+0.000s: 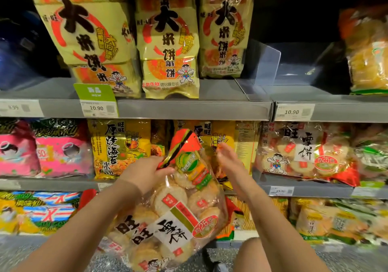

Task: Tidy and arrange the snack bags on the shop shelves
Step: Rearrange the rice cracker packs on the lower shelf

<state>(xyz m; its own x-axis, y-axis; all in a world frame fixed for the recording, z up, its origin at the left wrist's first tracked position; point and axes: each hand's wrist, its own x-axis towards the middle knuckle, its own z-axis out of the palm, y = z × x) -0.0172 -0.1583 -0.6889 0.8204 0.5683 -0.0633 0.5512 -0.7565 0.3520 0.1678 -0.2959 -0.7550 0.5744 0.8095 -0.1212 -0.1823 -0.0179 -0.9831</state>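
A large clear bag of round rice crackers (174,213) with a red and green top hangs upside down in front of the middle shelf. My left hand (147,172) pinches its upper edge near the red corner. Just right of the bag's top, my right hand (230,162) is open with fingers spread, close to the bag; I cannot tell if it touches. A matching cracker bag (302,152) lies on the middle shelf to the right. Yellow seaweed cracker bags (119,147) stand behind the held bag.
Tall yellow rice cracker bags (168,38) fill the top shelf (220,109), with a bare gap and clear divider (264,65) to their right. Pink bags (42,152) sit at middle left. An orange bag (367,57) stands top right. Price tags line the shelf edges.
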